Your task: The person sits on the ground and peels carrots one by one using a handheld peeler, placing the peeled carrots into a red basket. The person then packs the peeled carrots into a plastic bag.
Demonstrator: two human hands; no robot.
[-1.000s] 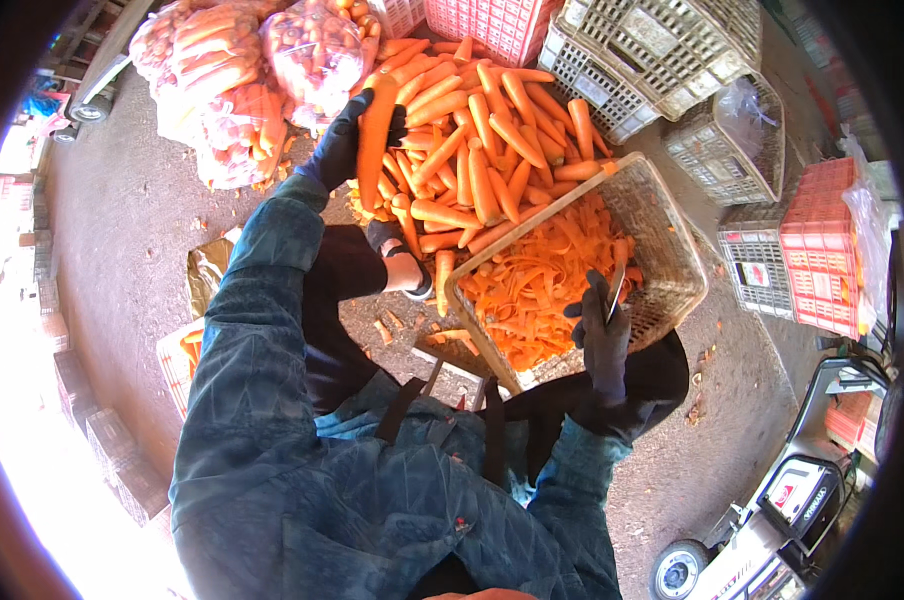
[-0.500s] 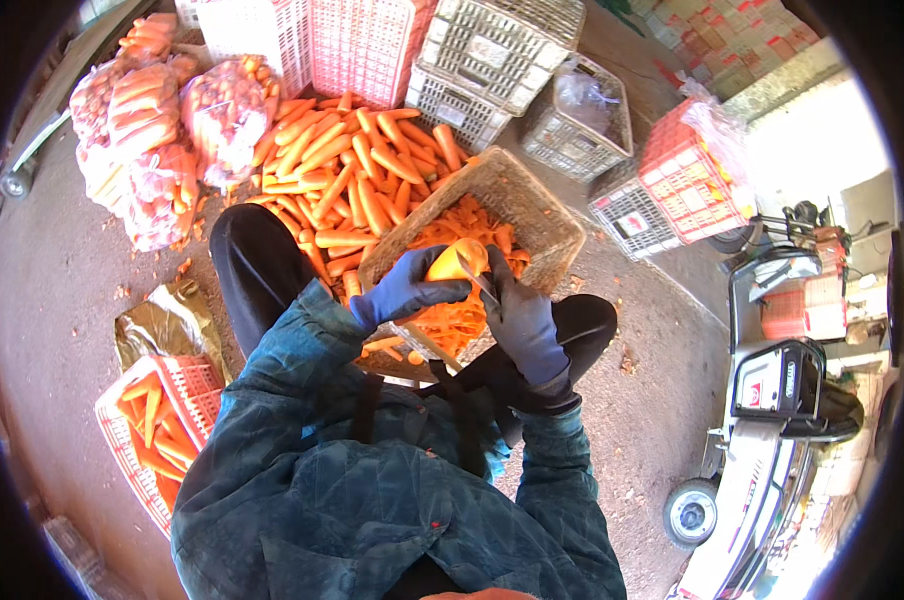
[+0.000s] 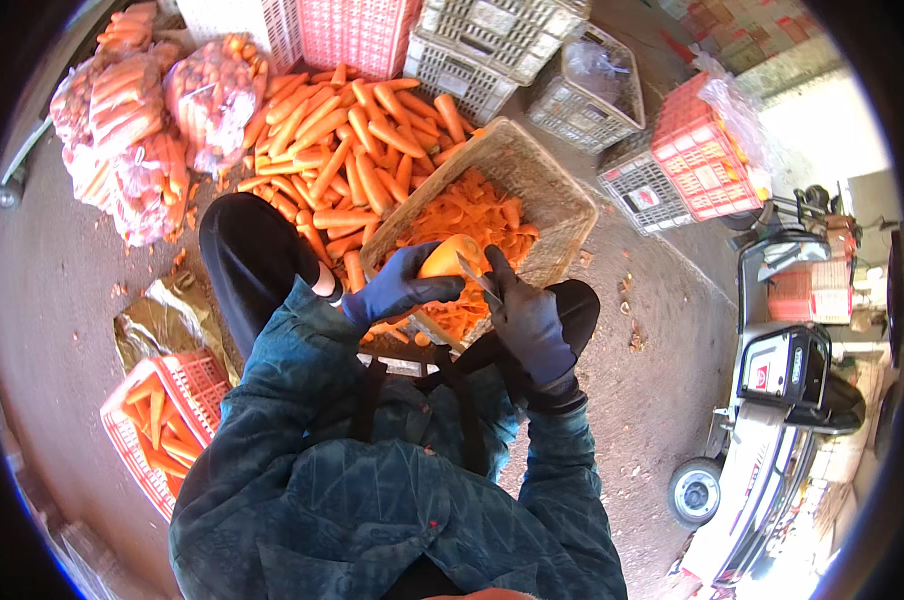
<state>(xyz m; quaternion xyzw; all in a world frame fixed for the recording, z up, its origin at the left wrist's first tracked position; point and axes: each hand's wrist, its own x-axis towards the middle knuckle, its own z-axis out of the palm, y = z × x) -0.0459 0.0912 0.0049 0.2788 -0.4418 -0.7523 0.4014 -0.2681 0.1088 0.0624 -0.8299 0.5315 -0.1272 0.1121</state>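
1. The left hand point(image 3: 400, 287), in a blue glove, has its grip closed around a thick orange carrot point(image 3: 448, 260).
2. The carrot lies across the upper side of that grip, with fingers bent beneath it and its blunt end sticking out toward the right hand point(image 3: 532, 325).
3. The right hand's grip, also gloved, is folded around a thin metal tool point(image 3: 480, 276); its blade slants up and left to the carrot's exposed end. Whether the edge touches the skin, I cannot tell.
4. So the carrot sits between the two hands, in front of a worn, dirty crate point(image 3: 557, 205) in this view.
5. Orange peelings point(image 3: 477, 215) lie heaped inside that crate, just beyond the carrot.
6. A loose pile of carrots point(image 3: 362, 150) spreads on the floor point(image 3: 652, 390), beyond the left hand and beside the crate.
7. Well to the left of both hands, a red basket point(image 3: 207, 385) holds more carrots, near a crumpled golden sheet point(image 3: 162, 320).
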